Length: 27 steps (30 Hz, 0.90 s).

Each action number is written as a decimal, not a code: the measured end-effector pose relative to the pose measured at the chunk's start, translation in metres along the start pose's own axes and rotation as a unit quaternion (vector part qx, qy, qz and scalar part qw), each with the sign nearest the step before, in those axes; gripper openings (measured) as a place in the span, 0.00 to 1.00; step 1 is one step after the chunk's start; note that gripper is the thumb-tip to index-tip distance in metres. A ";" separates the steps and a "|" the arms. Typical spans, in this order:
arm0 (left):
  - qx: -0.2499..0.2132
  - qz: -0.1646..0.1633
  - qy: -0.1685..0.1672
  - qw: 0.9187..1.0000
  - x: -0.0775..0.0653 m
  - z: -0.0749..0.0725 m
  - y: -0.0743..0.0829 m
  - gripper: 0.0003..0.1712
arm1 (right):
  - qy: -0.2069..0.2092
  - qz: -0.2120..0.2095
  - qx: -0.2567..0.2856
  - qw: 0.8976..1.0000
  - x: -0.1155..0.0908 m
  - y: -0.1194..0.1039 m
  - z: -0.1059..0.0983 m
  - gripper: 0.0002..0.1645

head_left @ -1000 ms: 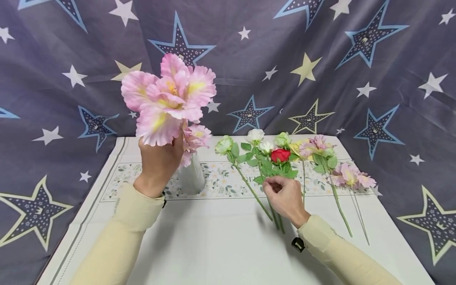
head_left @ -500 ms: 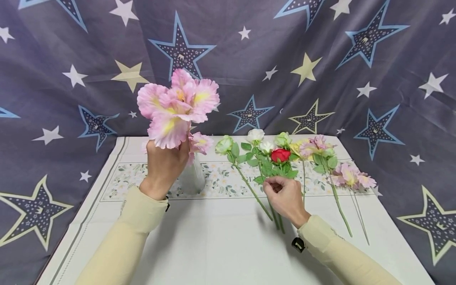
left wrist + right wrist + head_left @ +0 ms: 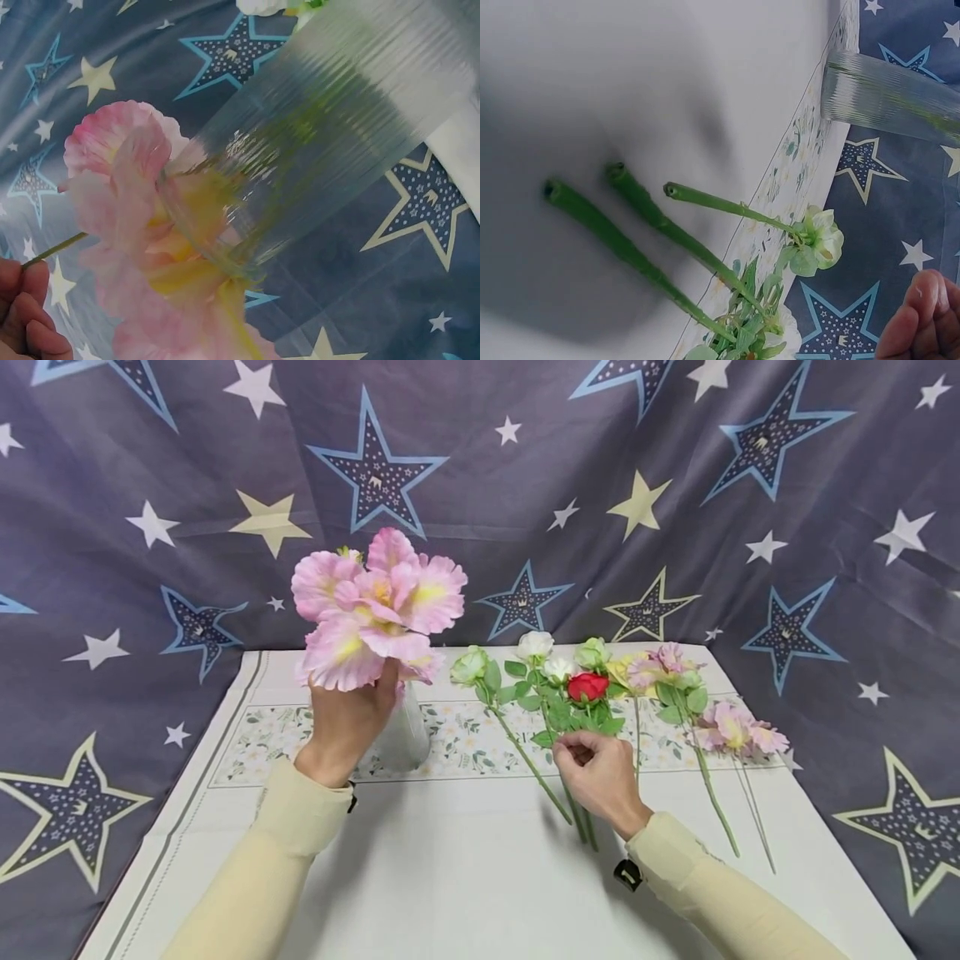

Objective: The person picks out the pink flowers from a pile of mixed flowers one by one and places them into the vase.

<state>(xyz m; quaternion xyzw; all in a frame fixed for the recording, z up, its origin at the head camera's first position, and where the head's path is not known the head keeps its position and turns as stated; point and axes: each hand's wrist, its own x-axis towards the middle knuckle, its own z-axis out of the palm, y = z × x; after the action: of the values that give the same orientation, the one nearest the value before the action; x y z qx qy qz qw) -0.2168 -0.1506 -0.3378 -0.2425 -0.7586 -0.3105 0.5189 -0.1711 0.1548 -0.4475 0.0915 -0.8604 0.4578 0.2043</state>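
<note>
My left hand [image 3: 348, 731] grips a large pink artificial flower [image 3: 375, 602] with yellow-centred ruffled petals. In the left wrist view, its fingers [image 3: 41, 330] pinch a thin stem [image 3: 60, 247]. Pink petals overlap the mouth of a ribbed clear glass vase [image 3: 330, 142], which has green stems inside. The blossom and hand partly cover the vase in the head view. My right hand [image 3: 603, 777], fingers loosely curled, is over the green rose stems [image 3: 581, 818] and holds nothing visible. Beyond it lie a red rose [image 3: 588, 686] and white roses [image 3: 536, 645].
A pale green rose [image 3: 470, 666] lies left of the bunch. Purplish-pink flowers [image 3: 735, 728] with wire stems lie at the right, near a yellow flower [image 3: 621, 670]. A white tablecloth [image 3: 450, 868] with a floral band covers the table, before a dark star-patterned curtain [image 3: 465, 485].
My left hand has moved the pink flower down and slightly right, over the vase's mouth. The right hand has stayed in place above the stems.
</note>
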 end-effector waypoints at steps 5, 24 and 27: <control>-0.040 -0.006 0.015 0.999 -0.002 -0.001 -0.002 0.13 | 0.002 -0.004 0.000 1.000 0.000 0.000 0.000 0.07; -0.114 -0.082 0.009 0.990 -0.003 0.001 -0.015 0.07 | -0.004 -0.003 -0.009 1.000 0.000 -0.003 0.001 0.07; -0.087 -0.081 -0.026 0.993 -0.011 0.004 -0.019 0.06 | -0.006 0.000 -0.009 1.000 -0.001 -0.004 0.002 0.07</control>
<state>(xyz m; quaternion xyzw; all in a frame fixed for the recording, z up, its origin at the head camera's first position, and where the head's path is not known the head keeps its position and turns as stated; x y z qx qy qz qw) -0.2285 -0.1609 -0.3535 -0.2323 -0.7593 -0.4099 0.4489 -0.1696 0.1511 -0.4459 0.0930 -0.8657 0.4495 0.1997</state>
